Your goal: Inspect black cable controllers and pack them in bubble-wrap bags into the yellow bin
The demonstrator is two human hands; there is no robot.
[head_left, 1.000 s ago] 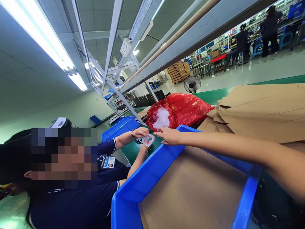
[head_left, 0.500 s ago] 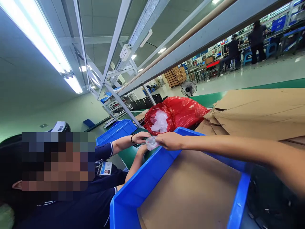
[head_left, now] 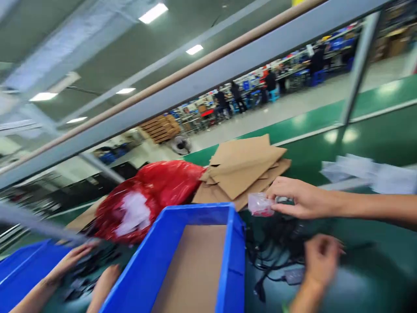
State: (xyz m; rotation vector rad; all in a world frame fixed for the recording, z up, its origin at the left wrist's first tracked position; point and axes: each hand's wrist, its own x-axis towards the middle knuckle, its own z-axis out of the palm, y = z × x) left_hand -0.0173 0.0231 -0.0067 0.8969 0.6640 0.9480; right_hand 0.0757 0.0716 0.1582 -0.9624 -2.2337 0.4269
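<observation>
My right hand (head_left: 302, 200) reaches in from the right and pinches a small clear plastic packet (head_left: 259, 205) with something red inside, holding it just past the far right corner of a blue bin (head_left: 235, 243). My left hand (head_left: 321, 256) comes up from below with curled, motion-blurred fingers, hovering over a tangle of black cables (head_left: 276, 250) and a small grey adapter (head_left: 293, 274). A cardboard sheet (head_left: 195, 265) lines the bin. A co-worker's two hands (head_left: 73, 261) rest at the lower left among dark parts.
A red plastic bag (head_left: 153, 193) with white stuffing lies behind the bin. Flat cardboard sheets (head_left: 247, 167) are stacked on the green belt (head_left: 374, 139). White bags (head_left: 368, 171) lie at the right. A second blue bin (head_left: 19, 269) sits at the far left. Metal frame rails (head_left: 208, 74) cross overhead.
The view has swung right and down. My right hand took the packet from the co-worker's hand and carried it rightward past the bin. My left hand has come into view.
</observation>
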